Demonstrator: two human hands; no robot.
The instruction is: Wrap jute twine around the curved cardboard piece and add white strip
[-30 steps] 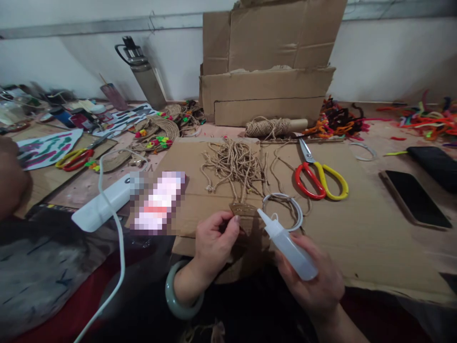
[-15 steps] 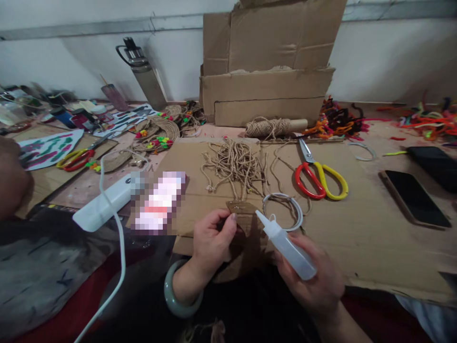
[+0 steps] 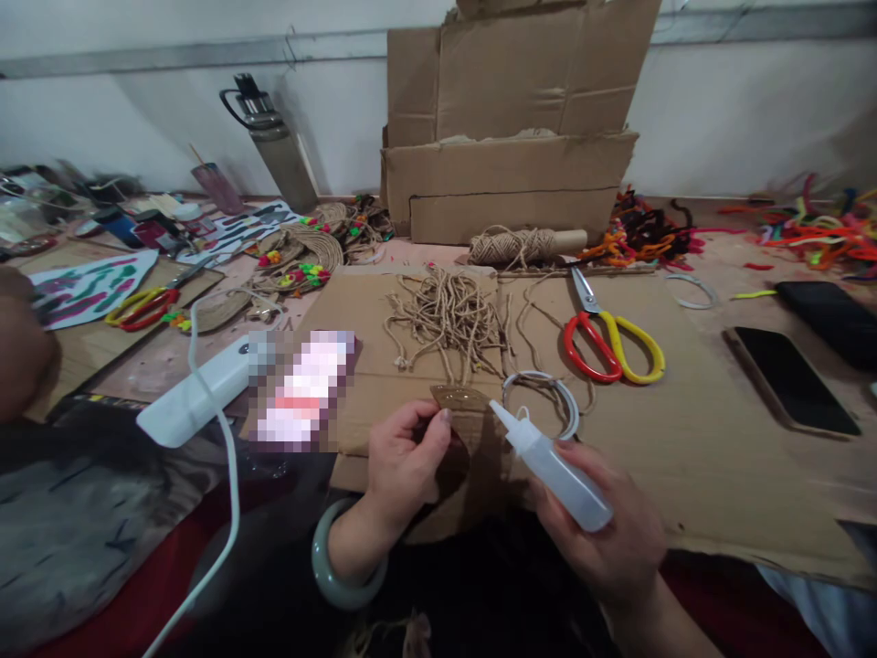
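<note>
Between thumb and fingers, my left hand [image 3: 411,457] pinches a small brown cardboard piece [image 3: 472,399] whose upper edge carries a shiny, wet-looking line. My right hand [image 3: 609,521] is wrapped round a translucent white squeeze bottle [image 3: 565,480]. The bottle tilts up to the left, and its narrow tip is at the right end of the cardboard piece; I cannot tell whether they touch. Just beyond lies a tangle of cut jute cords [image 3: 449,315]. A white ring [image 3: 574,402] rests behind the bottle, near red-and-yellow scissors [image 3: 607,343].
A cardboard sheet [image 3: 692,439] covers the table before me. Further back are a jute twine roll [image 3: 513,245] and an upright cardboard box [image 3: 507,183]. Phones [image 3: 787,379] lie at right. A white cabled device [image 3: 206,388] lies at left, beside another person's arm [image 3: 24,329].
The bottle's tip has shifted slightly left along the cardboard piece's edge, and the shiny line looks longer. The view has moved a little. Both hands keep their hold.
</note>
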